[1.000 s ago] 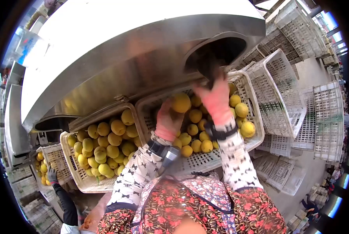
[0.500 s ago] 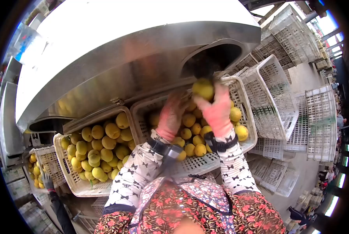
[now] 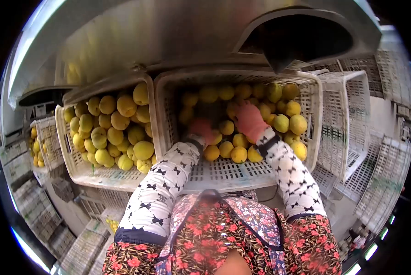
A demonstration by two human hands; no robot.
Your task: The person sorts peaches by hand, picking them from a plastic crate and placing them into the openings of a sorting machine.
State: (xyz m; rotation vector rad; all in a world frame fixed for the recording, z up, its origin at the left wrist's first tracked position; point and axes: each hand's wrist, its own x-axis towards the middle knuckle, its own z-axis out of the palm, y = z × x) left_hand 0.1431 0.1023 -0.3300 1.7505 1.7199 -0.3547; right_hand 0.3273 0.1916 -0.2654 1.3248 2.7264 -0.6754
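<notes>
In the middle crate, a white plastic one, round yellow fruit lie in a loose layer. My left hand, in a pink glove, reaches down into its left part; its fingers are blurred and in shadow, so any grip is hidden. Beside it my right hand, gloved in pink too, is closed against a yellow fruit near the crate's middle. More fruit surround both hands, thickest at the back and right.
A second crate heaped with yellow fruit stands at the left. Above hangs a metal machine housing with a dark chute opening over the middle crate's back right. White crates are piled at the right.
My view has shifted closer over the crates. Both hands have gone down into the middle crate; the right one has left the fruit beneath the chute opening.
</notes>
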